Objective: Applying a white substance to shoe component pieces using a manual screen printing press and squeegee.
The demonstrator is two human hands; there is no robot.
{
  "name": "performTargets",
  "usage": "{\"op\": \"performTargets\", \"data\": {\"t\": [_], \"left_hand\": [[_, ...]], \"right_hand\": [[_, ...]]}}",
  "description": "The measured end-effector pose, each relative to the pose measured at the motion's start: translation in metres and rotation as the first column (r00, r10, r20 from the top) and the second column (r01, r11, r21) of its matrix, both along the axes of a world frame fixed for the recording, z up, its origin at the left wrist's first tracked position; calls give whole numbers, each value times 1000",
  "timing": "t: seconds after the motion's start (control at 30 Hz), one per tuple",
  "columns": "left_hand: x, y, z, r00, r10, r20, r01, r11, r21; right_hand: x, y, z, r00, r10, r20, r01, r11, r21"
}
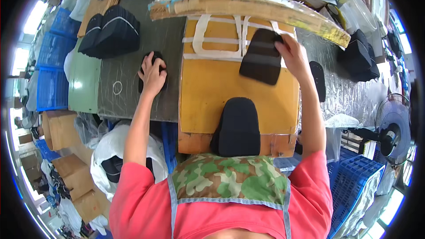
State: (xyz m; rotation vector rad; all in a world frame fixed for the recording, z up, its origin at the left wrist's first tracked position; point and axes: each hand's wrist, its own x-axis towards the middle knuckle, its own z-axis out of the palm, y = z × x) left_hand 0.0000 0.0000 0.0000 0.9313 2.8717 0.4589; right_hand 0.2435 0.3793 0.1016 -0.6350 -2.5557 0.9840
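My right hand (293,54) pinches the upper right edge of a dark, rounded flat fabric piece (260,59), slightly blurred. The piece is tilted over a yellow board (208,97). White frame-like strips (200,35) lie across the board's far part. My left hand (152,74) is on the dark tabletop to the left, its curled fingers gripping a black piece (163,82) mostly covered by the hand. Close to my body, a black rounded padded piece (240,126) lies over the board's near edge, with another partly beneath it. A narrow black piece (317,81) lies beside my right forearm.
A long cardboard-like bar (248,9) crosses behind the board. Tied black stacks (117,31) stand at far left, and more black pieces (359,57) at right. A fan (392,128) and blue crate (356,181) are at right; a white sack (104,159) is below the table.
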Motion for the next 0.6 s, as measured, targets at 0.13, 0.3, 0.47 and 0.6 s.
{"op": "performTargets", "data": {"t": [0.13, 0.3, 0.47, 0.6], "left_hand": [[24, 7, 28, 998, -19, -56, 24, 996, 88], [82, 20, 107, 941, -339, -14, 298, 805, 512], [166, 54, 146, 698, -700, 148, 584, 677, 448], [187, 72, 119, 717, -691, 92, 642, 706, 300]], "right_hand": [[-50, 61, -61, 991, -99, -90, 125, 924, 362], [-75, 16, -33, 985, -25, -170, 81, 941, 328], [-77, 4, -72, 971, 127, -200, 25, 785, 619], [-83, 18, -72, 988, 132, -85, -86, 906, 415]]}}
